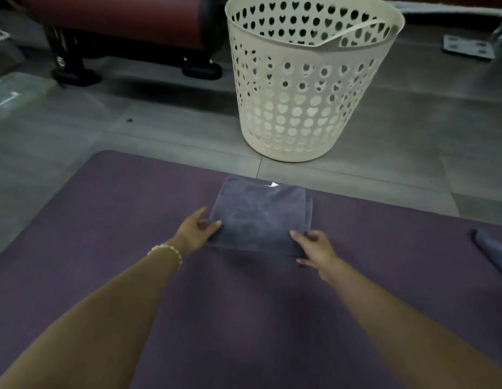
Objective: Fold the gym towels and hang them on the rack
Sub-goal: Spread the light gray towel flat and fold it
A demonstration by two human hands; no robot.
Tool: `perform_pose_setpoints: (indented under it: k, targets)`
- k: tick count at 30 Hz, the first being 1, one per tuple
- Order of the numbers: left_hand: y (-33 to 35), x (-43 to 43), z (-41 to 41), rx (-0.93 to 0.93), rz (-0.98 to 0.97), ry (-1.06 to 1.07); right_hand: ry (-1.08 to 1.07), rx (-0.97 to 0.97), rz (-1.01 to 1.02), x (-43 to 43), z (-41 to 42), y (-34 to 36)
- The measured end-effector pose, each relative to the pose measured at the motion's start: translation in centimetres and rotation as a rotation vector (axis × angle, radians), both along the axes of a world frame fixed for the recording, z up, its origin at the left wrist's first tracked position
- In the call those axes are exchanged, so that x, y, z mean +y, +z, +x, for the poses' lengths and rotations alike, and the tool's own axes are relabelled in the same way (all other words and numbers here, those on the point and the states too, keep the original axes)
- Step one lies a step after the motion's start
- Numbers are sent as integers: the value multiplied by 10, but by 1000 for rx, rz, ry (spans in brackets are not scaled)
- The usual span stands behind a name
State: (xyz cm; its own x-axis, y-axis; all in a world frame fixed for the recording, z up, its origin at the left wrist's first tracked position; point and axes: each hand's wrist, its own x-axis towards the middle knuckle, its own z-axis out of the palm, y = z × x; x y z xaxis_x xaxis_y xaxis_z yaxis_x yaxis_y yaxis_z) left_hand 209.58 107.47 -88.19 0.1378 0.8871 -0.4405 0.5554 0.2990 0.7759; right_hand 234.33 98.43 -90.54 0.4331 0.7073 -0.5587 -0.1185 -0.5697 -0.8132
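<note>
Both hands are on the folded grey towel (261, 217), which lies near the far edge of the purple mat (103, 220). The left hand (197, 231) pinches the near-left corner, thumb on top. The right hand (317, 249) grips the near-right corner, fingers curled round the edge. A white tag (272, 184) pokes out at the back, too small to read. Another grey towel (493, 251) is cut off at the right.
</note>
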Motion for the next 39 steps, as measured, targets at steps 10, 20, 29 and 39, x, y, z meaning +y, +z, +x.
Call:
perform_pose_setpoints:
  k: [10, 20, 29, 39]
  targets:
    - [-34, -27, -4, 104, 76, -46, -131, 124, 55, -21, -1, -31]
    - [3, -48, 1, 364, 272, -205, 514, -602, -32, -59, 40, 10]
    - [65, -101, 120, 389, 272, -430, 574, -965, -119, -180, 178, 115]
    - [113, -207, 311, 382, 345, -750, 213, -1001, -217, -366, 328, 183]
